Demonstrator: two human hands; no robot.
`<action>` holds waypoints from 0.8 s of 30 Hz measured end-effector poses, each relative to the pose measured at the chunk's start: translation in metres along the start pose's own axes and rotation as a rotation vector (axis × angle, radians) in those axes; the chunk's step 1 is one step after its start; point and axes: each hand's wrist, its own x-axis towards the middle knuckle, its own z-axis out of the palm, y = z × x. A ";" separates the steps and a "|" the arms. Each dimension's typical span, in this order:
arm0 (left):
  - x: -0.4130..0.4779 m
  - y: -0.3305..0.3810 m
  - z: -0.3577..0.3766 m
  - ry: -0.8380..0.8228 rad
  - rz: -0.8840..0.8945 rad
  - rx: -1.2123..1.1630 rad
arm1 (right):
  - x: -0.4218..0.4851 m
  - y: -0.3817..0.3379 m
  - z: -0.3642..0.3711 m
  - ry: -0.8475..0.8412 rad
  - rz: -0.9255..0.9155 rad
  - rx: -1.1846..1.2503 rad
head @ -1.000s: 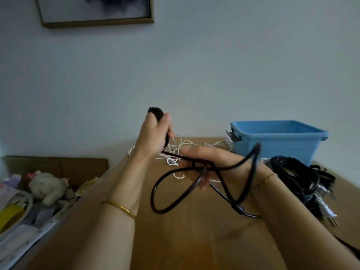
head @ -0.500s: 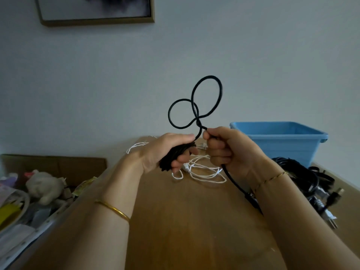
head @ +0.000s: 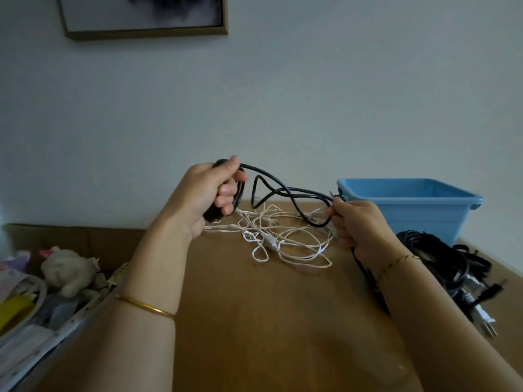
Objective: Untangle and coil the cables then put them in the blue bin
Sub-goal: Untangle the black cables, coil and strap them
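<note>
A black cable (head: 285,190) stretches in loose loops between both hands above the wooden table (head: 268,315). My left hand (head: 208,193) grips one end of it, raised at centre left. My right hand (head: 355,222) grips the cable further along, and its tail runs down under my right wrist. A tangled white cable (head: 283,239) lies on the table below and between the hands. The blue bin (head: 407,205) stands at the table's back right, just behind my right hand.
A heap of black cables with plugs (head: 441,258) lies at the right edge, in front of the bin. Left of the table sits a box of clutter with a plush toy (head: 69,268). A framed picture (head: 144,15) hangs on the wall.
The hands have moved apart, the left one up and the right one to the right. The black cable's upright loops have dropped and now hang stretched between the hands.
</note>
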 end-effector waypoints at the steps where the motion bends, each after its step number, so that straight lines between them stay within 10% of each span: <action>1: 0.001 0.001 0.000 0.039 0.009 -0.036 | 0.001 0.003 0.000 0.023 -0.017 -0.099; 9: 0.001 0.017 -0.007 0.163 0.045 -0.199 | 0.003 0.026 0.007 -0.183 0.021 -1.110; 18: -0.005 0.002 0.010 -0.103 -0.136 0.131 | 0.006 0.013 0.013 -0.040 -0.249 -0.569; 24: -0.006 -0.001 0.017 -0.167 -0.168 0.185 | -0.019 -0.012 0.021 -0.503 -0.276 -0.228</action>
